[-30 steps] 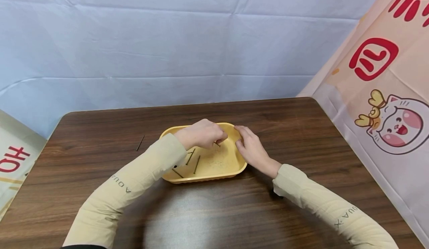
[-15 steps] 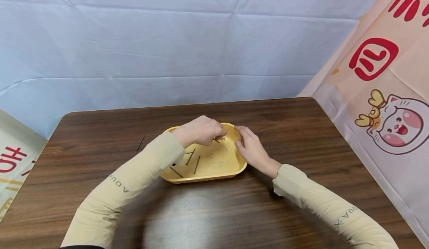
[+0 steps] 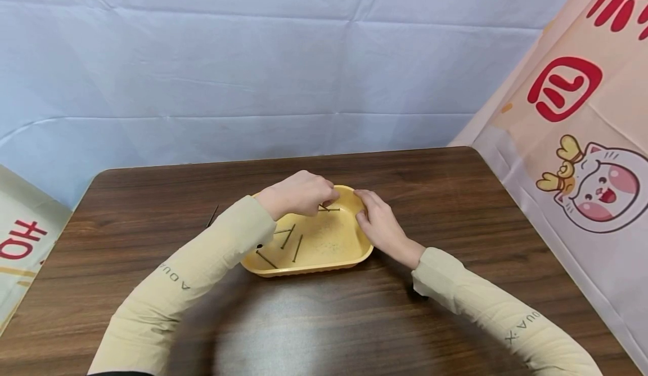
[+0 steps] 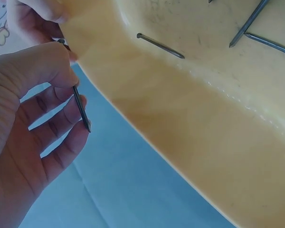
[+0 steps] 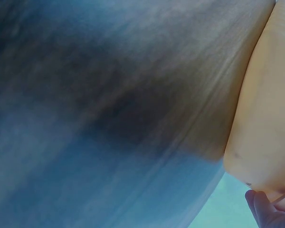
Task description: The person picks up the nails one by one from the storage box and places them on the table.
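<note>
A shallow yellow plastic tray (image 3: pixel 329 252) sits on the brown table with several dark nails (image 3: pixel 297 248) lying loose in it. Over its far side, my left hand (image 3: pixel 301 193) pinches a nail (image 4: pixel 81 109) between thumb and fingers, point downward in the left wrist view. That nail is hidden by the hand in the head view. My right hand (image 3: pixel 382 224) holds the tray's right rim, thumb toward the inside and fingers along the edge. Fingertips (image 5: pixel 263 206) touch the tray's corner in the right wrist view; whose they are I cannot tell.
On the brown table (image 3: pixel 324 331), left of the tray, another nail (image 3: pixel 212 215) lies partly behind the left sleeve. Pale cloth (image 3: pixel 228 72) hangs behind the table. A banner with red characters and a cartoon cat (image 3: pixel 602 190) stands on the right.
My left hand has drifted a little up and to the left, and more of the nails in the tray's far right part show. My right hand and the tray have stayed put.
</note>
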Motion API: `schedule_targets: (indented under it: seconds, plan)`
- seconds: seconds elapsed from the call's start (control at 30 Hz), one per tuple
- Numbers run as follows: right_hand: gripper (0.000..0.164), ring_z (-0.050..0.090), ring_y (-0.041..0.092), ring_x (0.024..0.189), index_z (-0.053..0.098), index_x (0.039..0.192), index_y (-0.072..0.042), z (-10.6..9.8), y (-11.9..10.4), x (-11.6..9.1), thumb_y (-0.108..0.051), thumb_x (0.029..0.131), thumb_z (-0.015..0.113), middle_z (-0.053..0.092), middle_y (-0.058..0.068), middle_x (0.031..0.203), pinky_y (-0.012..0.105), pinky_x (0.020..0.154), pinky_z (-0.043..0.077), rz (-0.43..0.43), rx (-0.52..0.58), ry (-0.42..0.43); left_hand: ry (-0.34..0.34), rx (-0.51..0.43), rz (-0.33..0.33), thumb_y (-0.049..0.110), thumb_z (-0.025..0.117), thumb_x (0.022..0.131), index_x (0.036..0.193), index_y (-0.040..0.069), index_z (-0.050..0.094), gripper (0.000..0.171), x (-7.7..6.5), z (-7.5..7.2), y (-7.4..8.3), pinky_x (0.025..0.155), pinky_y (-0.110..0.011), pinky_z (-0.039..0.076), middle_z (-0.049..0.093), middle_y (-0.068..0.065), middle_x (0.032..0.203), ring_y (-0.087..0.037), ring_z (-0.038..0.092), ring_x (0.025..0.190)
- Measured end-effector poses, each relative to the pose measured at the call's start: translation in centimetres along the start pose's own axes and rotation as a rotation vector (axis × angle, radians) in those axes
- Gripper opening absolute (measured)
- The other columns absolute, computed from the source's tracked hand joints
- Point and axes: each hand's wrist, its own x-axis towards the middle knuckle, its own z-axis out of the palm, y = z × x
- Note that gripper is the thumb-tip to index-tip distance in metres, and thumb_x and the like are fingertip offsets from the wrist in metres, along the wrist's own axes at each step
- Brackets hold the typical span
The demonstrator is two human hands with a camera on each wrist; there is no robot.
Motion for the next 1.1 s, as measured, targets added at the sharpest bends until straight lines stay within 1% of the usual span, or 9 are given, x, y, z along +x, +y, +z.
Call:
schedule_targets:
  seconds: [0.2,0.37,0.67,0.83,1.1]
  plan:
    - [0.041,0.051,0.029,0.111,0.048,0.125,0.005,0.0,0.0,0.0,0.003,0.083,0.049,0.05,0.019,0.123,0.04,0.086,0.045,0.001,0.002,-0.001,0.029,-0.024,-0.001,0.001,0.058,0.078,0.079,0.016,0.059,0.015,-0.5,-0.3,-0.3,0.049,-0.025,0.031,0.051,0.005,0.075,-0.011,0.045,0.061]
    - [0.041,0.05,0.029,0.112,0.048,0.125,0.005,0.0,-0.1,0.1,0.002,0.084,0.048,0.05,0.019,0.123,0.04,0.088,0.044,0.002,0.007,-0.006,0.04,-0.052,-0.021,0.0,0.058,0.077,0.074,0.019,0.053,0.02,-0.9,-0.8,-0.4,0.049,-0.025,0.029,0.05,0.006,0.075,-0.011,0.044,0.06]
    - [0.041,0.05,0.029,0.112,0.047,0.125,0.004,0.1,0.1,0.0,0.002,0.085,0.047,0.049,0.018,0.124,0.04,0.086,0.045,-0.002,0.007,-0.006,0.056,-0.066,-0.046,-0.007,0.049,0.072,0.075,0.018,0.054,0.025,-1.4,-1.7,-0.5,0.05,-0.026,0.031,0.049,0.005,0.074,-0.012,0.043,0.061]
    - [0.041,0.051,0.028,0.111,0.048,0.125,0.004,0.0,0.1,0.0,0.002,0.084,0.047,0.05,0.018,0.123,0.039,0.086,0.045,-0.002,0.011,0.001,0.058,-0.079,-0.057,-0.004,0.053,0.07,0.079,0.016,0.057,0.022,-1.7,-1.9,-0.8,0.05,-0.027,0.032,0.049,0.005,0.075,-0.012,0.044,0.062]
    - [0.041,0.052,0.027,0.109,0.047,0.126,0.003,0.0,0.0,0.0,0.002,0.085,0.047,0.05,0.017,0.124,0.038,0.083,0.046,0.008,0.014,-0.013,0.105,-0.074,-0.055,-0.005,0.051,0.069,0.078,0.016,0.057,0.023,-2.5,-2.3,-1.1,0.051,-0.029,0.034,0.05,0.005,0.074,-0.013,0.046,0.063]
